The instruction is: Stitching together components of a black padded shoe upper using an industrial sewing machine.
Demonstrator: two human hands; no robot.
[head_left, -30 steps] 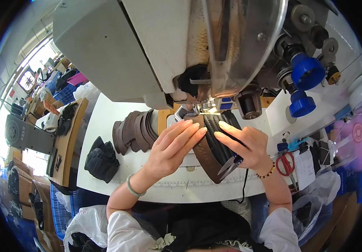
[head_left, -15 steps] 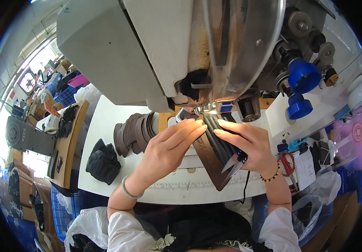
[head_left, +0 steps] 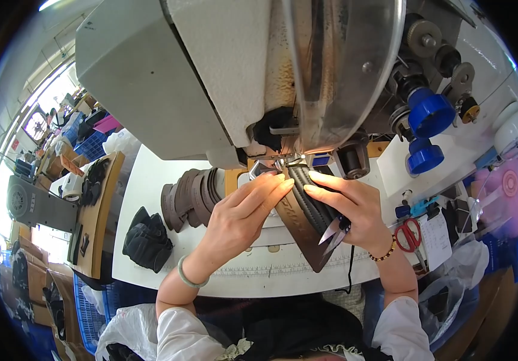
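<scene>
A brown flat piece with a pointed end point(head_left: 303, 239) and a black ribbed, padded piece point(head_left: 310, 201) lie together under the sewing machine point(head_left: 235, 66), close to its lit needle area. With fingers together, my left hand point(head_left: 238, 210) pinches and presses the brown piece's left edge just before the presser foot. My right hand point(head_left: 355, 207) holds a pair of thread snips point(head_left: 332, 232) in its lower fingers, blades pointing down-left. Its index and middle fingers lie on the black padding. The needle tip itself is too small to make out.
Left of my hands, a row of curved brown pieces point(head_left: 190, 198) and a black fabric bundle point(head_left: 147, 240) rest on the white table point(head_left: 241, 283). Red-handled scissors point(head_left: 408, 236) and a paper sheet point(head_left: 436, 240) lie at right. Blue tension knobs point(head_left: 430, 114) jut out above.
The whole view has shifted slightly. Both hands keep their hold, and the brown and black pieces sit almost unmoved beneath the machine.
</scene>
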